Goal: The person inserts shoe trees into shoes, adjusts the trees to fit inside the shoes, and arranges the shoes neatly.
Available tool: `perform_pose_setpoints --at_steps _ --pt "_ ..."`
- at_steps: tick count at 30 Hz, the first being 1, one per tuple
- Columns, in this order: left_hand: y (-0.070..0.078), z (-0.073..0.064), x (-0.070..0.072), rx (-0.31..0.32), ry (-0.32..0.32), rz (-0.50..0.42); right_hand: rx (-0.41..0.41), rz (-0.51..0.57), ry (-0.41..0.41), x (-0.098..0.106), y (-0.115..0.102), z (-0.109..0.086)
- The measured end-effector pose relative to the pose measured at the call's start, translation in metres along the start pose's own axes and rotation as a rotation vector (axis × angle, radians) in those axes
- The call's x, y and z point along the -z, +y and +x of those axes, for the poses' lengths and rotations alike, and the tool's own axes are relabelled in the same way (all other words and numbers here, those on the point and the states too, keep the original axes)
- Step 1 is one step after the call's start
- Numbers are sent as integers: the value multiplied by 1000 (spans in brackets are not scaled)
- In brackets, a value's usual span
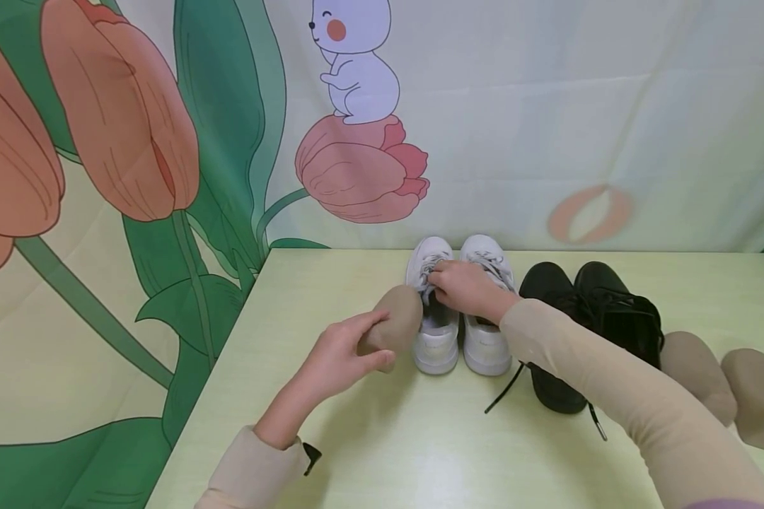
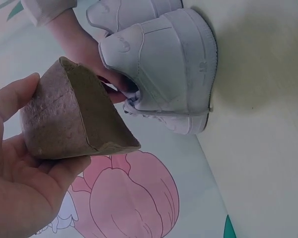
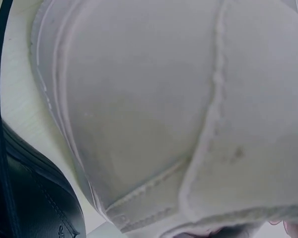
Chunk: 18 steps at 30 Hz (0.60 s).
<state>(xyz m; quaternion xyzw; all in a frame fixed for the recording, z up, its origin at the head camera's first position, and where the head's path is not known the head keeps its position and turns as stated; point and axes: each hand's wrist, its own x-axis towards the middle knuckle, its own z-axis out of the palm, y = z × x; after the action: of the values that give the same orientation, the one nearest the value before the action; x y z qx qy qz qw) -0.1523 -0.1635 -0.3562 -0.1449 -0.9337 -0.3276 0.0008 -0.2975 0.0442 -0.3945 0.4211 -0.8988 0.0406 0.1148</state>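
Note:
My left hand holds a brown moulded-pulp shoe insert between thumb and fingers, just left of the white sneakers. In the left wrist view the insert shows its hollow, open end. The left white sneaker stands toe toward the wall, beside the right white sneaker. Reaching across the right sneaker, my right hand grips the left sneaker's tongue with curled fingers; its fingertips are partly hidden. A white sneaker's side fills most of the right wrist view.
A pair of black shoes with loose laces lies right of the sneakers, partly under my right forearm. Two more brown inserts lie at the table's right side. Behind the pale table hangs a printed cloth with tulips.

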Motion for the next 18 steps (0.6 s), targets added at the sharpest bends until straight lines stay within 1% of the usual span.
perform_pose_setpoints --at_steps 2,5,11,18 --pt "2 0 0 15 -14 -9 0 24 9 1 0 0" --pt "6 -1 0 19 -26 -17 -2 74 22 4 1 0" --pt "14 0 0 -20 -43 -32 -16 145 33 6 5 1" --pt "18 4 -1 -50 -71 -28 -80 256 22 7 8 3"
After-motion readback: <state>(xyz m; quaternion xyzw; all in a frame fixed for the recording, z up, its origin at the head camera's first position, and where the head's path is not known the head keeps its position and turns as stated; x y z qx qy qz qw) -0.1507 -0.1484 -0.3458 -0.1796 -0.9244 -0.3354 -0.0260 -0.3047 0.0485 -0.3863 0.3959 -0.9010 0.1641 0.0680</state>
